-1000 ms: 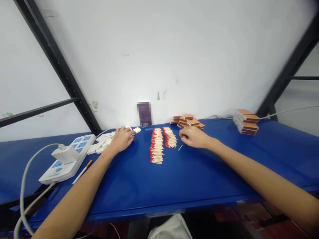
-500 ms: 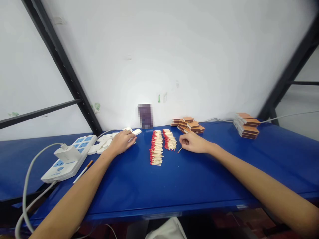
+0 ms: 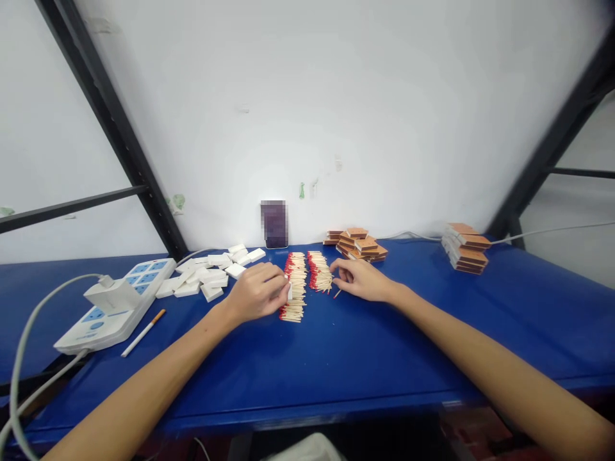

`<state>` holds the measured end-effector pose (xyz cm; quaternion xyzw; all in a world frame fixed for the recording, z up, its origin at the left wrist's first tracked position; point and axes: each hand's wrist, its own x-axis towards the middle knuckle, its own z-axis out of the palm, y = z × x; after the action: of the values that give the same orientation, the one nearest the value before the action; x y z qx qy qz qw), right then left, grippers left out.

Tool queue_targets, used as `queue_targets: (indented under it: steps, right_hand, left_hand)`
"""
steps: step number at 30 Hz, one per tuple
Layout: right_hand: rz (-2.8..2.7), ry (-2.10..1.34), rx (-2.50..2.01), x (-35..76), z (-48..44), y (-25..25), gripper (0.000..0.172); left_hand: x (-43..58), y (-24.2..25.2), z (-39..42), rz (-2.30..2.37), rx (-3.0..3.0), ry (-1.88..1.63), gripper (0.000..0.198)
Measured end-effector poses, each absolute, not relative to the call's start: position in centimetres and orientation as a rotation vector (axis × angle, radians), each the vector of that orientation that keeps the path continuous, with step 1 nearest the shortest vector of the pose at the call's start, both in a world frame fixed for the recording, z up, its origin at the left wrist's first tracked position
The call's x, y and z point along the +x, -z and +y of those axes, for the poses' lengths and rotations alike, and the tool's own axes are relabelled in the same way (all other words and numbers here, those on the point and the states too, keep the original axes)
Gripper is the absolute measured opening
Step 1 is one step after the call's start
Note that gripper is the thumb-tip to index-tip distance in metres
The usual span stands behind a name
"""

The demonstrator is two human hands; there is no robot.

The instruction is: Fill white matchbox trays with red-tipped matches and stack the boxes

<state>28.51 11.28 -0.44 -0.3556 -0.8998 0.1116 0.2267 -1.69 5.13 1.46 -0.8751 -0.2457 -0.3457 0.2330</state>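
Note:
My left hand (image 3: 259,291) is closed on a small white matchbox tray (image 3: 289,291), mostly hidden by the fingers. It hovers at the left side of the longer row of red-tipped matches (image 3: 298,288) and covers some of the heads. My right hand (image 3: 360,279) is at the right side of the shorter row of matches (image 3: 319,269). Its thumb and forefinger are apart, with the fingertips at the matches' plain ends. One loose match (image 3: 337,294) lies just below that hand. More white trays (image 3: 202,275) are heaped to the left.
Brown matchbox sleeves (image 3: 362,244) are piled behind my right hand, with another stack (image 3: 466,248) farther right. A power strip (image 3: 120,307) with a plugged-in adapter and a cigarette (image 3: 143,333) lie left on the blue table (image 3: 307,371). A pixelated dark rectangle (image 3: 275,224) leans on the wall.
My left hand has come right from the white heap to the longer match row, carrying a white tray. My right hand has shifted slightly left to the shorter row, its fingers opening.

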Motion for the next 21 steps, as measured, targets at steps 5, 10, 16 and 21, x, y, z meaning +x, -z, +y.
queue_targets:
  steps: [5,10,16,21]
  right_hand:
    - [-2.484,-0.271,-0.945,28.3,11.1,0.5,0.018]
    - [-2.458,-0.282,-0.967,28.3,11.1,0.3,0.019]
    - [-2.468,-0.301,-0.965,28.4,11.1,0.6,0.020]
    - [-2.471,-0.280,-0.982,28.5,11.0,0.3,0.020]
  left_hand:
    - [-1.6,-1.3,5.2,-0.682,-2.444,0.941,0.016]
    - [-3.0,-1.2,5.8,-0.816,-2.462,1.081,0.015]
    - [-3.2,-1.5,5.9,-0.850,-2.443,1.218,0.019]
    - [1.1,-1.6,3.2,-0.646,-2.613,1.210,0.020]
